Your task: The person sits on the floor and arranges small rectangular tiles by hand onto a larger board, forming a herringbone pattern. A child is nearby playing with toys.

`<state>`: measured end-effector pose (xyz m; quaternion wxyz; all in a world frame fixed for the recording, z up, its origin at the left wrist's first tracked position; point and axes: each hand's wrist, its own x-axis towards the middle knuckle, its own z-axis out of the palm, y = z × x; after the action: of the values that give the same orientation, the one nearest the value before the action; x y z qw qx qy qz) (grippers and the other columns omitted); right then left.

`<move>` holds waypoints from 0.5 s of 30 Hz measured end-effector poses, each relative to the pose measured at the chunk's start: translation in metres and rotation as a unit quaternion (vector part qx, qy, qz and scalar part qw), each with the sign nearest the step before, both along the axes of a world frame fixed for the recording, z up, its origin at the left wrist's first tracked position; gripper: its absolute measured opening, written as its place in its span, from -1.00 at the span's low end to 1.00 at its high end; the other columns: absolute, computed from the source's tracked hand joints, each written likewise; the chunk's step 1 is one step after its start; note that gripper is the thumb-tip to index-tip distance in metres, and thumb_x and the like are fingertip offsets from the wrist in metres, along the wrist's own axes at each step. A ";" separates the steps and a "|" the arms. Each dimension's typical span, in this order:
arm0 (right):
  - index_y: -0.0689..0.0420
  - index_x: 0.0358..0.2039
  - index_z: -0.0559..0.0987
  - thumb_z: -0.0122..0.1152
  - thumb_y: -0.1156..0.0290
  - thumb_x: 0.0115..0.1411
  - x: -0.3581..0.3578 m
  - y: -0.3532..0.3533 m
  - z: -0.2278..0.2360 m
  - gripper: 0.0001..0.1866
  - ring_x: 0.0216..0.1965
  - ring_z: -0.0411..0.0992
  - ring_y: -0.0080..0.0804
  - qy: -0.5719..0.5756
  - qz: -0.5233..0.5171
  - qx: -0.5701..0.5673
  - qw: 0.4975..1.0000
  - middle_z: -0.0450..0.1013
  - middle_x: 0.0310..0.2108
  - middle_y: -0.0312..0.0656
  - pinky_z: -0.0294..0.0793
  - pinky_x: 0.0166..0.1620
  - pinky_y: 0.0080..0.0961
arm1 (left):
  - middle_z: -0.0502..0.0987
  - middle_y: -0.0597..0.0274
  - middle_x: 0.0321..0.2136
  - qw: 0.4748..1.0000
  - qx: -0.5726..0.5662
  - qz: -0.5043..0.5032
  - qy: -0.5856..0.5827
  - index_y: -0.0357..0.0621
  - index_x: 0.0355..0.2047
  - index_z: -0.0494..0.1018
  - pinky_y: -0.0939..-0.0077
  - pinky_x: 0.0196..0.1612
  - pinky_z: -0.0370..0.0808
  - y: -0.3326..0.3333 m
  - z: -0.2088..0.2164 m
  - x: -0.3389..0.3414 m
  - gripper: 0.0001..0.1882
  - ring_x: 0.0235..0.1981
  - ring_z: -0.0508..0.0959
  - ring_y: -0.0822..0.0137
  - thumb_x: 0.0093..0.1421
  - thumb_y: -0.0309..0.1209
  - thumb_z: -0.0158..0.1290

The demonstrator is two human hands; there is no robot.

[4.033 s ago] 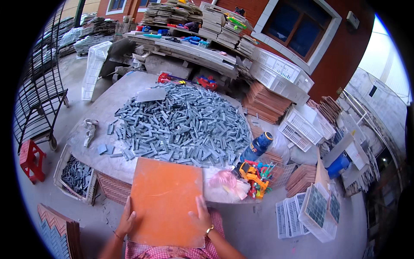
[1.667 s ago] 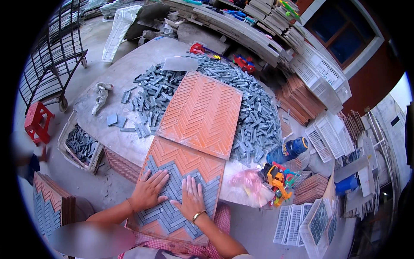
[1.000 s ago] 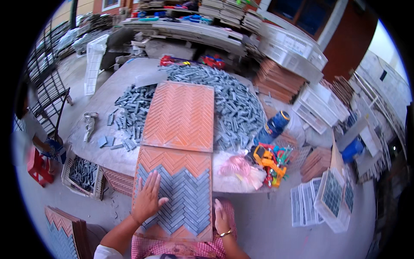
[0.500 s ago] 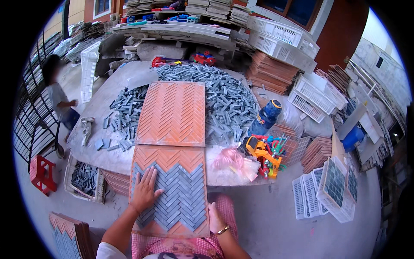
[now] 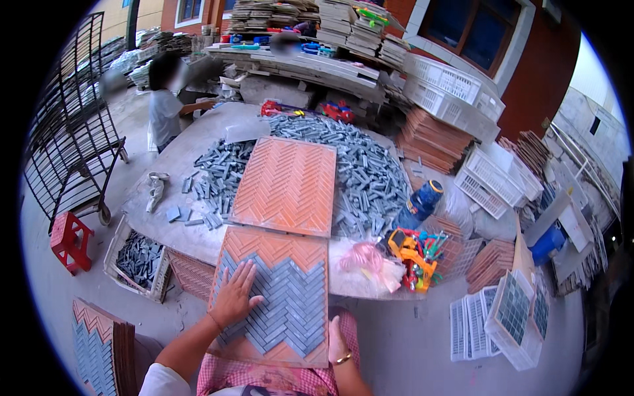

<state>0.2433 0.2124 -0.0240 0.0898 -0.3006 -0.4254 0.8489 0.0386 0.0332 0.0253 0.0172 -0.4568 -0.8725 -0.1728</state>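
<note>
An orange tray with herringbone grooves (image 5: 271,241) lies across my lap, its far end against the table. Grey strip tiles (image 5: 290,310) fill its middle in a zigzag; bare orange grooves show at the far end and near corners. My left hand (image 5: 234,295) lies flat on the left part of the tiles, fingers stretched out. At the tray's right edge, my right hand (image 5: 337,342) grips the side, with its fingers partly hidden. A second orange tray (image 5: 284,185), without tiles, rests on the table just beyond, among loose grey tiles (image 5: 366,178).
Colourful toys (image 5: 416,254), pink plastic wrapping (image 5: 363,259) and a dark blue bottle (image 5: 419,203) occupy the table's right side. A crate of dark tiles (image 5: 137,261) and a red stool (image 5: 71,243) stand left. Another person (image 5: 165,105) is at the table's far left.
The view has shifted, so the table sits farther right and lower. The other person has moved to the table's far left corner, an arm stretched toward it. Both my hands stay on the tray.
</note>
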 end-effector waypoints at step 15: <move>0.25 0.23 0.03 -0.46 -0.21 0.24 0.003 -0.008 -0.006 -0.19 0.24 0.00 -0.33 0.046 0.016 0.072 0.996 0.03 0.24 -0.21 -0.08 0.26 -0.44 | 0.03 0.06 0.24 1.000 -0.005 0.010 -0.003 -0.26 0.19 0.04 0.01 0.24 -0.10 -0.014 -0.029 0.008 -0.17 0.27 0.01 0.16 0.12 0.14 -0.18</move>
<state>0.2459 0.2042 -0.0302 0.1170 -0.2471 -0.4859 0.8302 0.0467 0.0191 -0.0033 0.0145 -0.4473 -0.8780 -0.1698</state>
